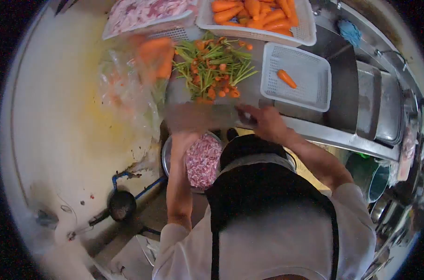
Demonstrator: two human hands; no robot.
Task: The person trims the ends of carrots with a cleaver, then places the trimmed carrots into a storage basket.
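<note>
My right hand [268,122] is wrapped round the handle of a broad-bladed cleaver [200,116]. Its wide grey blade reaches leftward across the front of the work surface, smeared by motion. At the blade's near edge is my left hand [185,139], its fingers hidden by the blade, so I cannot tell what they hold. Cut green carrot tops [216,65] with orange stubs lie in a heap just beyond the blade. Below my left wrist, a metal bowl [166,156] contains chopped pinkish meat [203,163].
A white basket [296,51] with a single carrot [286,78] stands right of the tops. Behind are a crate [303,37] of carrots [261,14] and a tray [110,32] of pale meat [146,10]. Left lies a clear plastic bag [128,88]; a sink [344,60] is right.
</note>
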